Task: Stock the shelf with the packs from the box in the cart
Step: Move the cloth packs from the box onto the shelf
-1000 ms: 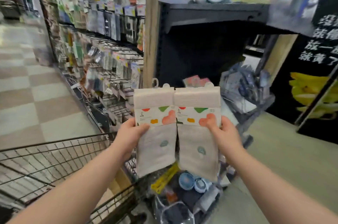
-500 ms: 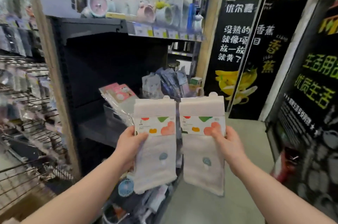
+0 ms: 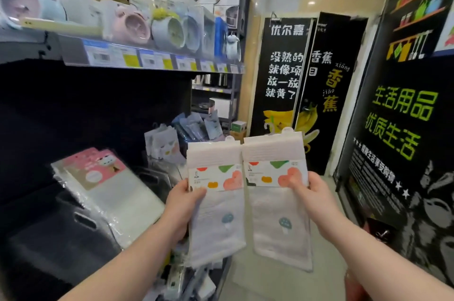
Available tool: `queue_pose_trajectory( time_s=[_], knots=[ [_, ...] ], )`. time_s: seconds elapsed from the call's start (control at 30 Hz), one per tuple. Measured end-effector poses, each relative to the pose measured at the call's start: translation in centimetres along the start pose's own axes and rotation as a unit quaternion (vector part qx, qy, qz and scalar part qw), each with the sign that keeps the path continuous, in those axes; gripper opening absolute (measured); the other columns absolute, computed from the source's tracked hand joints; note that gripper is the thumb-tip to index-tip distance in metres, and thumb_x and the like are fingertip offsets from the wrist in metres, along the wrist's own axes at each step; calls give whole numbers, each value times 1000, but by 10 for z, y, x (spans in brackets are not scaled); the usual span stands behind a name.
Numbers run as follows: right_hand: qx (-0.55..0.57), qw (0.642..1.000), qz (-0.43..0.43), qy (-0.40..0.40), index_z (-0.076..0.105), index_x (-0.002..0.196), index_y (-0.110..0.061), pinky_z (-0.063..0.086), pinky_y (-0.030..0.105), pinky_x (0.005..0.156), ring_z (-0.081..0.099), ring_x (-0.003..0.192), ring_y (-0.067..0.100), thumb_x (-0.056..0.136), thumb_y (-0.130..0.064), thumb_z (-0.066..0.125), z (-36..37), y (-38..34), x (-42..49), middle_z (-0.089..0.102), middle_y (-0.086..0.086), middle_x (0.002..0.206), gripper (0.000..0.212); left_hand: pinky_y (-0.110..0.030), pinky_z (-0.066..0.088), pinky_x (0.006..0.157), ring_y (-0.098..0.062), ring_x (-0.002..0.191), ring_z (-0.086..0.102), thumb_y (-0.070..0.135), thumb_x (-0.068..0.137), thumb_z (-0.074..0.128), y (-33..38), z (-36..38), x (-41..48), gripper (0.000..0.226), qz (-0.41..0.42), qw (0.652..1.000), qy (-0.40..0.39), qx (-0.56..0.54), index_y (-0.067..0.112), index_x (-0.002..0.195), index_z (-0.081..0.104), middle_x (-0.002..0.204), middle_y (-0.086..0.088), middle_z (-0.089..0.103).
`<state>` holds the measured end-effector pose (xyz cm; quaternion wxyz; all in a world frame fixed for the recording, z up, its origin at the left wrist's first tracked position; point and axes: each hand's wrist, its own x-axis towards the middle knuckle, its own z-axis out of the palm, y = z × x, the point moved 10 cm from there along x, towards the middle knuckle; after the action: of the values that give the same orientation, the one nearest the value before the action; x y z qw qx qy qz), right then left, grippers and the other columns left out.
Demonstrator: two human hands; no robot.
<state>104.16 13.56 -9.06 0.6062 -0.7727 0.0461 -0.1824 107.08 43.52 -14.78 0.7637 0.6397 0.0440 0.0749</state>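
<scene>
I hold two white towel packs side by side in front of me, each with a coloured paper band and a small mushroom print. My left hand (image 3: pixel 183 204) grips the left pack (image 3: pixel 216 222) at its left edge, thumb on the band. My right hand (image 3: pixel 313 198) grips the right pack (image 3: pixel 278 204) at its right edge. Both packs hang upright, hooks on top, in front of a dark black shelf (image 3: pixel 81 128). The cart and the box are out of view.
Pink-labelled flat packs (image 3: pixel 98 177) lean on the shelf at left; more bagged goods (image 3: pixel 196 128) stand behind. Alarm clocks (image 3: pixel 137 25) fill the upper shelf with price tags. Black banana posters (image 3: pixel 302 94) and a dark wall panel (image 3: pixel 403 128) close the right side.
The view has swung right, away from the cart and the hanging-goods aisle, to face the dark shelf. Both hands kept their grip on the two packs.
</scene>
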Motion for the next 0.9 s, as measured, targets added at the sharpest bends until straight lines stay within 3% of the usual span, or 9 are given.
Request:
queue_pose_trajectory(
  time_s=[0.1, 0.3, 0.4, 0.53, 0.63, 0.77, 0.9],
  knots=[
    [15, 1000, -5, 4, 62, 105, -17, 54, 35, 75, 67, 91, 17, 87, -26, 67, 10, 3, 41, 70, -3, 99, 21, -42, 54, 83, -25, 88, 69, -1, 86, 60, 2, 9, 46, 19, 5, 1000, 0, 0, 16, 93, 66, 97, -6, 74],
    [26, 1000, 6, -14, 62, 109, -15, 55, 44, 86, 67, 95, 20, 88, -28, 66, 34, 29, 113, 70, 1, 104, 26, -55, 53, 88, -30, 95, 70, 7, 85, 64, -11, 16, 113, 20, -13, 1000, 27, -1, 14, 104, 63, 102, -6, 74],
    [41, 999, 7, -29, 61, 112, -16, 56, 45, 86, 68, 95, 20, 87, -30, 67, 44, 45, 155, 70, 0, 105, 29, -52, 53, 88, -29, 95, 69, 5, 86, 63, -14, 19, 137, 16, -13, 998, 55, 7, 16, 98, 62, 100, -6, 73],
    [54, 996, 7, -74, 62, 111, -17, 57, 48, 84, 69, 93, 21, 85, -35, 69, 65, 66, 209, 72, 0, 104, 32, -51, 54, 87, -29, 95, 69, 5, 85, 64, -26, 22, 163, 21, -27, 995, 94, 2, 16, 103, 61, 104, -7, 73],
    [57, 991, 7, -122, 62, 109, -21, 58, 47, 81, 71, 91, 19, 84, -38, 70, 83, 76, 248, 73, -3, 103, 31, -37, 55, 71, -20, 88, 68, 4, 87, 61, -26, 28, 178, 19, -14, 990, 141, 20, 15, 102, 59, 97, -1, 71],
    [48, 985, -4, -167, 61, 105, -23, 57, 41, 78, 69, 91, 18, 85, -37, 69, 97, 78, 300, 71, -4, 102, 26, -33, 52, 66, -19, 86, 66, 3, 88, 61, -27, 45, 195, 18, -10, 981, 193, 7, 16, 101, 58, 95, 0, 69],
    [51, 975, -32, -212, 63, 109, -15, 54, 35, 74, 67, 91, 18, 82, -33, 71, 110, 68, 335, 71, -2, 102, 33, -34, 53, 66, -23, 90, 68, 4, 89, 59, -31, 48, 210, 18, -15, 971, 240, 1, 14, 104, 61, 101, -4, 71]
  ],
)
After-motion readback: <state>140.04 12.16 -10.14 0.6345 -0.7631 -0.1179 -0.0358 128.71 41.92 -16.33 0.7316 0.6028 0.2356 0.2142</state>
